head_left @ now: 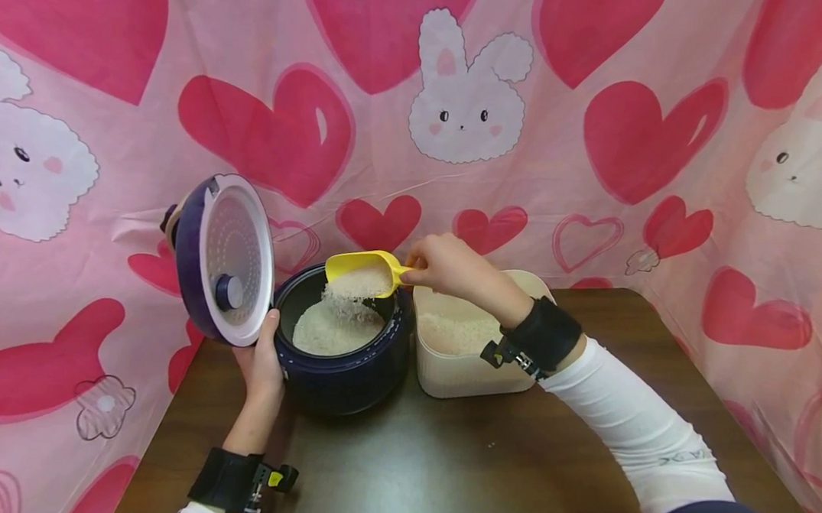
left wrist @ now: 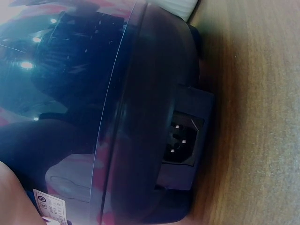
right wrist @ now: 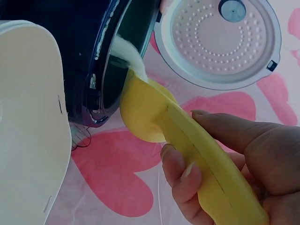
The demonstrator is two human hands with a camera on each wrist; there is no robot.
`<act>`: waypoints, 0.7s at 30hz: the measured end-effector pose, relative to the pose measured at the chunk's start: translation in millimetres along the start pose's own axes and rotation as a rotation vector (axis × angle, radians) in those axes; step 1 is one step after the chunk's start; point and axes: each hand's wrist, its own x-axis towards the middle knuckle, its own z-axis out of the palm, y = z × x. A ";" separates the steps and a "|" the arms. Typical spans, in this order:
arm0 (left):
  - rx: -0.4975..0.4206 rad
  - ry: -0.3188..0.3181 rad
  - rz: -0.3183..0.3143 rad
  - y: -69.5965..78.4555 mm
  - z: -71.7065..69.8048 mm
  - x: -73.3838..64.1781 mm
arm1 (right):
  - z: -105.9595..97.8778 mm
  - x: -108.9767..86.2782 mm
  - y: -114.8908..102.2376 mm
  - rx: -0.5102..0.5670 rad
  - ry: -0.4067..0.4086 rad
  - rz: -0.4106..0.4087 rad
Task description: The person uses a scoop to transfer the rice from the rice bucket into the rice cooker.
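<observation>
Level with the cooker's rim, my right hand (head_left: 445, 266) grips the handle of a yellow scoop (right wrist: 192, 150). The scoop is tipped, and white rice (head_left: 351, 288) pours from it. Below, a dark blue rice cooker (head_left: 343, 387) stands with rice inside (head_left: 335, 330). Its hinged lid (head_left: 228, 256) is raised at the left, showing a pale, dimpled inner side. My left hand (head_left: 261, 365) holds the cooker at the hinge, thumb between lid and rim; its other fingers are mostly hidden behind the lid. In the left wrist view, the cooker's power socket (left wrist: 180, 140) shows low on its side.
Right beside the cooker stands a cream bin (head_left: 471, 378) holding more rice, partly covered by my right forearm. A few grains lie on the dark wooden table (head_left: 402, 470). A pink curtain (head_left: 381, 156) with hearts and rabbits hangs close behind.
</observation>
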 end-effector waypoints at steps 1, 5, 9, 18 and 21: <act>-0.010 0.000 -0.003 -0.2 0.0 -0.1 | 0.8 0.4 -0.3 -0.011 0.008 -0.005; -0.007 -0.002 -0.004 -0.4 -0.4 -0.1 | 3.2 1.8 -1.2 -0.058 0.042 -0.026; 0.012 -0.009 -0.013 0.0 -1.4 0.1 | 4.9 2.1 -2.3 -0.110 0.073 -0.042; 0.010 -0.023 -0.016 -1.3 -2.4 1.5 | 14.3 -1.5 -4.7 -0.230 0.090 -0.055; 0.010 -0.021 -0.006 -1.3 -3.2 1.9 | 20.3 -3.8 -5.4 -0.262 0.105 -0.064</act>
